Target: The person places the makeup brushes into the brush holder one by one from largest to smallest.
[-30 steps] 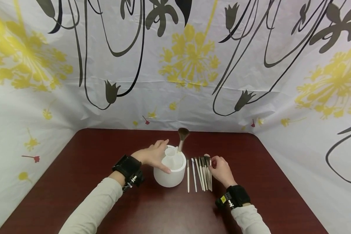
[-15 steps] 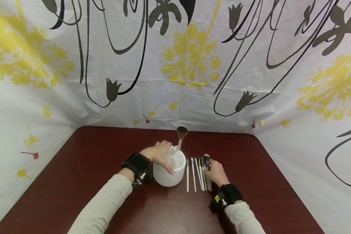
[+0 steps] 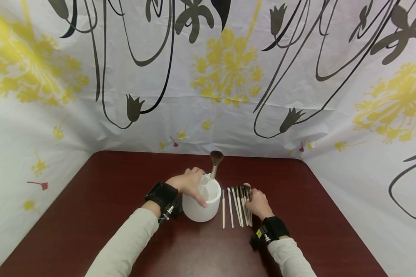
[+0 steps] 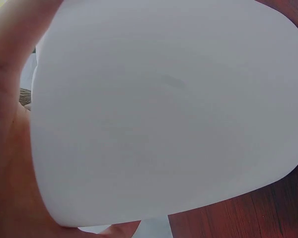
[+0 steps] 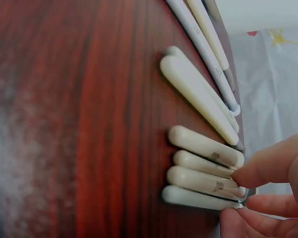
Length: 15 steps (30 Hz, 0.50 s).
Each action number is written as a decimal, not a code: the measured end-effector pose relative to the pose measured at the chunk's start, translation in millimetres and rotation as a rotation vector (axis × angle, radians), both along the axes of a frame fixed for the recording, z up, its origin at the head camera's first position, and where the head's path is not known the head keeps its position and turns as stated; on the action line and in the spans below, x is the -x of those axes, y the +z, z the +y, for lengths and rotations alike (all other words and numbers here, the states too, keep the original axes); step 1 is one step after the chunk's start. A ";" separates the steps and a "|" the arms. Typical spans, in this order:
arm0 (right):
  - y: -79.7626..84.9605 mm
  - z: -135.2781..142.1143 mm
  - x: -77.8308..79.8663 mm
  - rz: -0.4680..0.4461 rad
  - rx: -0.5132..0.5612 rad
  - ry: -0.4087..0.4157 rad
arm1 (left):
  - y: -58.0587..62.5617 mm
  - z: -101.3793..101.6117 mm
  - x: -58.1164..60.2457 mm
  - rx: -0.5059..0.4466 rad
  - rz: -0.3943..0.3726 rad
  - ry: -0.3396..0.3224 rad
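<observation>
white holder [image 3: 198, 212], midway between counter [image 3: 197, 254] side edges: left hand [image 3: 190, 185] gripping it. brushes [image 5: 206, 184], right-edge side: right hand [image 3: 259, 204] pinching one or more; tight packing could drag others.

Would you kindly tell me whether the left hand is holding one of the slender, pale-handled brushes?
No, the left hand grips the rim of the round white container.

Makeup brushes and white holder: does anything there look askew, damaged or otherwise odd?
Nothing looks spilled or broken. The row of makeup brushes is slightly askew, not all parallel. In the left wrist view, the white holder has a faint grey mark on its otherwise plain side; its cause is unclear.
</observation>
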State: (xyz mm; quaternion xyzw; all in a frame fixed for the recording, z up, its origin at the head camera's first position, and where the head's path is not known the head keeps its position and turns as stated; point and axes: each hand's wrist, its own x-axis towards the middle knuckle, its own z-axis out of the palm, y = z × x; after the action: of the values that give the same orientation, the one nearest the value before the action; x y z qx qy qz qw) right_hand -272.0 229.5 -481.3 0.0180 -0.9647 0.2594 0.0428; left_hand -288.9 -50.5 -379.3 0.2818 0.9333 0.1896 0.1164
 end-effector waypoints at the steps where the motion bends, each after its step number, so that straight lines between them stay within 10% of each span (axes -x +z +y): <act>1: 0.3 -0.6 0.1 -0.004 0.001 -0.005 | -0.2 -0.4 -0.4 -0.003 -0.004 0.002; 15: 3.5 -8.6 6.3 -0.020 -0.096 -0.028 | -1.7 1.0 -1.1 0.001 0.007 0.001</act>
State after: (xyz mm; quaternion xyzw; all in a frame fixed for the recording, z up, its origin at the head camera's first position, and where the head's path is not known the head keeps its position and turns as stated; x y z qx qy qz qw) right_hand -278.2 220.9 -477.8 0.0041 -0.9766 0.2121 0.0359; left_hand -287.8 -49.5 -381.0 0.2822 0.9339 0.1883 0.1130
